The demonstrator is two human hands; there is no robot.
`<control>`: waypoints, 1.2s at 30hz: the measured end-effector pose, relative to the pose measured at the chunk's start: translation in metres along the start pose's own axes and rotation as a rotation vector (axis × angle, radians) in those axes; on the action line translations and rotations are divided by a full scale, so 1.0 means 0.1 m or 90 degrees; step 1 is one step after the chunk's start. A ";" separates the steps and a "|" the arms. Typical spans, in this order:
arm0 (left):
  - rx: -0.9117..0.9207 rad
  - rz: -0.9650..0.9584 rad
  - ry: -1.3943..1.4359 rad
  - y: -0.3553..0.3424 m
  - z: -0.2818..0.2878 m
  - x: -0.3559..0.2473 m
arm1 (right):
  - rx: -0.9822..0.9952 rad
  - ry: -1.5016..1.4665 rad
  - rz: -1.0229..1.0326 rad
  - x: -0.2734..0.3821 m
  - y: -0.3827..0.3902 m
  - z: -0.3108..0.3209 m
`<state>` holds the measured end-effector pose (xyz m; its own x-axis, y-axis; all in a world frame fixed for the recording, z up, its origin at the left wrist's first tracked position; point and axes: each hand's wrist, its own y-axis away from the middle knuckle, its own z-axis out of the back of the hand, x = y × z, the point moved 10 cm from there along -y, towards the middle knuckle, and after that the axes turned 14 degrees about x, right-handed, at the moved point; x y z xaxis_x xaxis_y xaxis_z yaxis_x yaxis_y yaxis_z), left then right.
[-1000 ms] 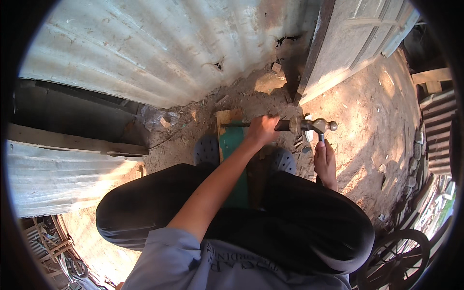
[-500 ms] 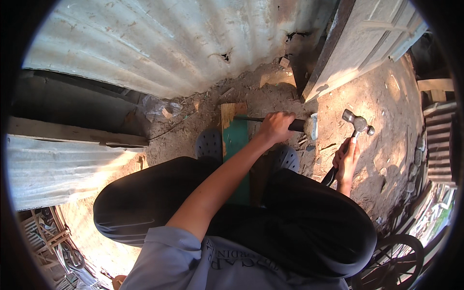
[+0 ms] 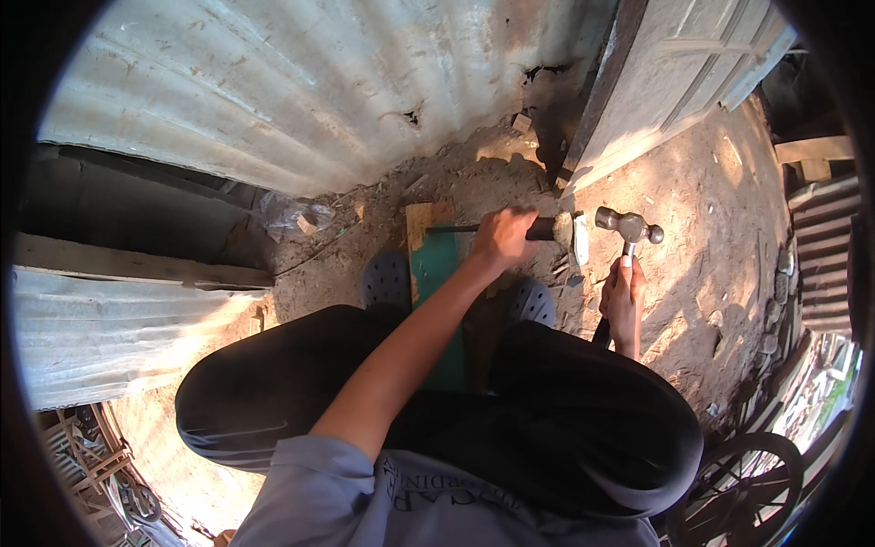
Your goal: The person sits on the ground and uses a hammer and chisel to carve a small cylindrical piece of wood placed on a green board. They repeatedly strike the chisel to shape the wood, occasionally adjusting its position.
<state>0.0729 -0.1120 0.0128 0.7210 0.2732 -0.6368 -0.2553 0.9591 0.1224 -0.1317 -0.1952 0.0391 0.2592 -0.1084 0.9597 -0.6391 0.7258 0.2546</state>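
Note:
My left hand (image 3: 504, 240) is wrapped round a chisel-like tool (image 3: 544, 229) with a thick dark handle. Its thin dark blade points left, and the tip lies at the board's upper part. That board (image 3: 436, 269) is green with a bare wood end, and it runs between my feet and back beneath my legs. On the right, my right hand (image 3: 624, 299) grips a ball-peen hammer (image 3: 629, 225) by its dark handle, head up. A small gap separates the hammer's flat face from the butt of the tool's handle. Whether the blade tip bites into the wood cannot be made out.
Corrugated metal sheeting (image 3: 301, 91) stands ahead. A panelled wooden door (image 3: 661, 87) leans at the upper right. My grey clogs (image 3: 387, 278) flank the board on a dirt floor with wood scraps. A spoked wheel (image 3: 738, 483) stands at lower right, and clear plastic (image 3: 290, 211) lies left.
The hammer and my right hand have moved left, closer to the butt of the chisel-like tool. My left hand keeps its grip, and the whole view has shifted slightly.

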 end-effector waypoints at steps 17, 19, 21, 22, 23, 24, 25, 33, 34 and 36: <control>-0.059 -0.016 -0.009 -0.09 0.16 0.04 | -0.097 -0.018 0.044 0.21 0.05 0.04; -0.065 -0.014 0.008 -0.08 0.18 0.04 | -0.103 -0.031 0.040 0.20 0.04 0.05; -0.074 -0.007 0.028 -0.08 0.20 0.04 | -0.106 -0.038 0.035 0.18 0.04 0.06; -0.081 -0.001 0.039 -0.08 0.20 0.05 | -0.106 -0.037 0.032 0.17 0.04 0.07; -0.087 0.004 0.050 -0.08 0.21 0.06 | -0.105 -0.036 0.030 0.16 0.04 0.08; -0.092 0.001 0.054 -0.07 0.23 0.04 | -0.106 -0.036 0.024 0.17 0.05 0.08; -0.097 -0.002 0.058 -0.06 0.26 0.03 | -0.108 -0.035 0.019 0.17 0.06 0.07; -0.114 -0.018 0.068 -0.04 0.29 0.03 | -0.082 -0.037 0.025 0.17 0.08 0.05; -0.107 -0.011 0.068 -0.03 0.30 0.03 | -0.078 -0.040 0.024 0.17 0.09 0.04; -0.108 -0.008 0.071 -0.03 0.30 0.03 | -0.071 -0.040 0.021 0.16 0.09 0.04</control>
<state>0.0951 -0.1120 0.0340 0.6519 0.2426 -0.7184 -0.3584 0.9335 -0.0099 -0.1358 -0.1930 0.0570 0.1911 -0.1240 0.9737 -0.5612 0.8001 0.2120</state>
